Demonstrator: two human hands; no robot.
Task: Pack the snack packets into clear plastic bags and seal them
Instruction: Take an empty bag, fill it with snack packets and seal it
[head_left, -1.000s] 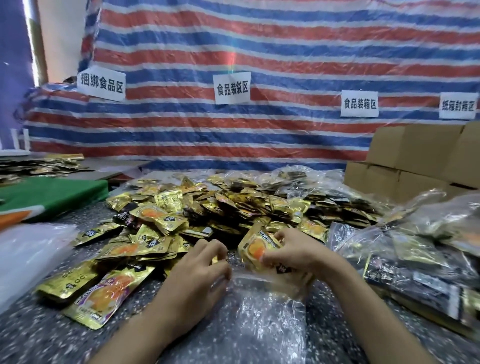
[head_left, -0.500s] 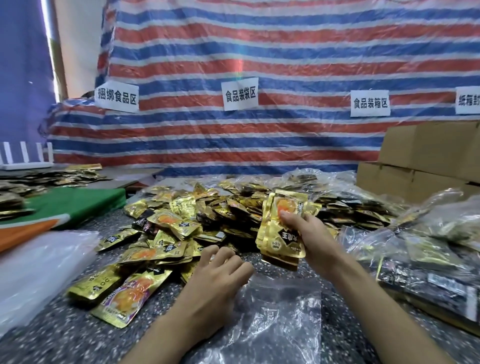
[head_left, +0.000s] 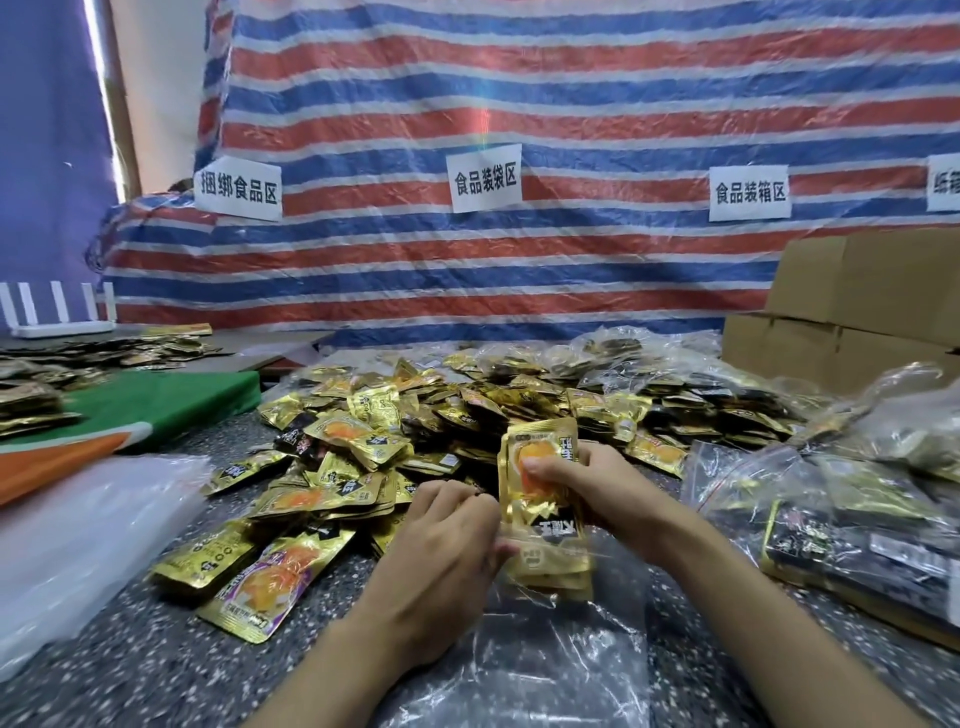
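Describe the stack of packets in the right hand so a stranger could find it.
Start at the heap of gold snack packets on the speckled table. At its near edge the right hand grips one stack. Only this stack is held upright; the others lie loose.

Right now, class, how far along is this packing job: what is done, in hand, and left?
Done: filled bags lie at the right. In hand: the right hand grips a packet stack at the clear bag, whose mouth the left hand seems to pinch. Left: the loose pile is unpacked; this bag is not yet sealed.
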